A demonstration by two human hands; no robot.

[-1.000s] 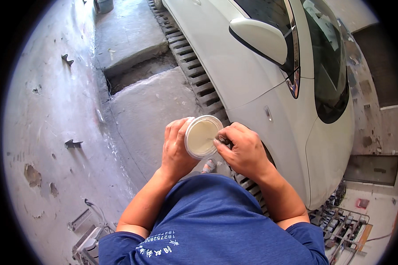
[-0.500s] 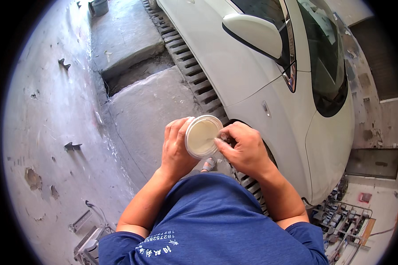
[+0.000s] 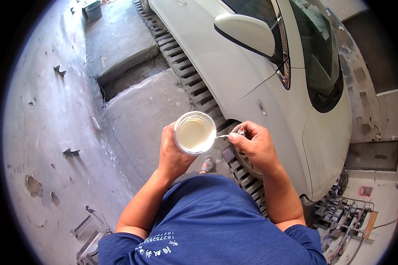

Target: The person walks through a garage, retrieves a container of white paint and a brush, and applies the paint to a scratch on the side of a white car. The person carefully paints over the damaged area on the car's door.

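Holding a see-through plastic tub (image 3: 184, 149) in midair right now, left hand (image 3: 171, 153) wrapped round its side, and no tabletop involved: it's up over the concrete floor (image 3: 141, 106), close to that slab's right edge where the slotted grating (image 3: 192, 80) runs along next to the white car (image 3: 239, 75). Right hand (image 3: 257, 145) has a thin tool (image 3: 222, 136) pinched between thumb and fingers, its pale end right by the tub's right rim; can't tell if it's touching or just hovering there. Progress-wise, I'd say the creamy liquid (image 3: 194, 134) is in the tub already and looks pretty smooth and even, with no lumps I can make out. The tub's clearly not emptied yet, so I reckon all that stuff is left to deal with. Can't really judge how well mixed it is.
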